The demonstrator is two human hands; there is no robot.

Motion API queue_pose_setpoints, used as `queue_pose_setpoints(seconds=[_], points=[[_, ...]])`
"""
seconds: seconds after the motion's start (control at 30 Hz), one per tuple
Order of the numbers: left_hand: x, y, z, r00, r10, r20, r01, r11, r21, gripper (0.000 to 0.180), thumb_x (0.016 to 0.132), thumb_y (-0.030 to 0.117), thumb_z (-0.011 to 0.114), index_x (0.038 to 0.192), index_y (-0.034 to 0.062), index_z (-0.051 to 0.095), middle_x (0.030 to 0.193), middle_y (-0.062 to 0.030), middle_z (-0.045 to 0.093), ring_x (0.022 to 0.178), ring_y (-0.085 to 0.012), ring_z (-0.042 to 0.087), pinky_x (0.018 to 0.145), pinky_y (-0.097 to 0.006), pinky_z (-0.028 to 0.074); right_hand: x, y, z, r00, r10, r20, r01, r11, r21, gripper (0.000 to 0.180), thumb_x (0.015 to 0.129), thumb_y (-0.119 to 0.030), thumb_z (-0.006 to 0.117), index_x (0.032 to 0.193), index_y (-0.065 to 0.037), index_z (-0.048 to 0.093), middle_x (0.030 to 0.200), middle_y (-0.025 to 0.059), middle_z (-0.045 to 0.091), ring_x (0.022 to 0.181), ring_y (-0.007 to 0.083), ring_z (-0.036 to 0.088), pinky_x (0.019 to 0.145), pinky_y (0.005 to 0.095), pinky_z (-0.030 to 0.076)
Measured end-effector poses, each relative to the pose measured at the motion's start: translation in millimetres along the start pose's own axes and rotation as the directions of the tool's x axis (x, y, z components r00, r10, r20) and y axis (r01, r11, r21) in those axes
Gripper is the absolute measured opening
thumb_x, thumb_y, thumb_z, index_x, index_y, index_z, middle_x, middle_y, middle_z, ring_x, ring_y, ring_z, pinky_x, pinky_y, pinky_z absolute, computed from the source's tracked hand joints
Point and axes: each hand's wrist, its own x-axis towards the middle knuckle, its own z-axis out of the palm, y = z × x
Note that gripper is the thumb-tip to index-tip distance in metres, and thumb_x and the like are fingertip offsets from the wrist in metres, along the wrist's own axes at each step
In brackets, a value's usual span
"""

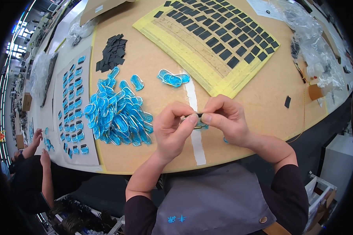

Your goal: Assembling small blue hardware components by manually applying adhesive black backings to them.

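Observation:
Just above the table's front part, my left hand (171, 127) and my right hand (228, 122) pinch a small blue oval piece (200, 126) between thumbs and forefingers. A black strip shows along its upper edge, at both thumb tips. My fingers cover most of the piece. To the left lies a heaped pile of similar blue ovals with pale rims (119, 111). A few more ovals (172, 79) lie beyond my hands. Beneath my hands, a white strip (199, 149) runs along the brown tabletop.
A yellow-edged board (219, 88) bears rows of black rectangles. Loose black rectangles (113, 54) are heaped at the far left. A grey sheet (91, 150) holds blue ovals with black strips. Clear plastic bags (308, 43) lie far right. Another person's hands (37, 137) are at the left.

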Motion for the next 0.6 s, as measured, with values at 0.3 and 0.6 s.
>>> queue_pose_setpoints(seconds=[0.3,0.6], points=[[8,2,0,0.975,-0.191,-0.114,0.174,0.974,-0.144,0.010,0.093,0.005,0.060,0.099,-0.0019,0.058,0.089,-0.0033,0.063,0.079,-0.0062,0.058,0.068,-0.021,0.048,9,4,-5,0.969,0.217,-0.116,-0.194,0.964,0.181,0.008,0.093,-0.011,0.061,0.092,-0.004,0.060,0.085,0.0005,0.063,0.079,0.0045,0.056,0.072,0.0211,0.046],[9,6,-11,0.954,-0.292,0.063,0.289,0.956,0.050,0.009,0.092,0.008,0.061,0.093,-0.0010,0.059,0.080,0.0004,0.060,0.072,-0.0036,0.054,0.062,-0.019,0.043,17,-16,-13,0.972,0.220,0.082,-0.184,0.932,-0.312,0.008,0.088,-0.008,0.064,0.086,-0.002,0.059,0.076,-0.0021,0.058,0.068,0.0031,0.050,0.060,0.0200,0.041]])
